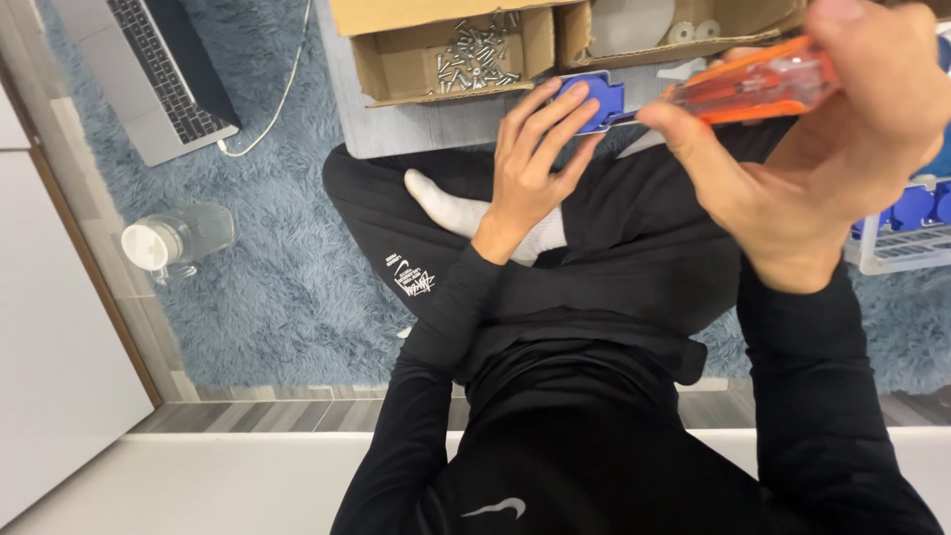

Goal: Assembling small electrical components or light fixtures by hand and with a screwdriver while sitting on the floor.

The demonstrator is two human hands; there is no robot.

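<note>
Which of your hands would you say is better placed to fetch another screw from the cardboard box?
Probably the left hand: it only steadies the blue part beside the screw box, while the right hand grips the orange screwdriver.

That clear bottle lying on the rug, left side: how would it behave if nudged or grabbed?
The clear bottle lies on its side and looks round, so it may roll, though the shaggy blue rug should damp that. It looks see-through and mostly empty, so probably light. Smooth walls could be slippery; the white cap offers better grip.
</note>
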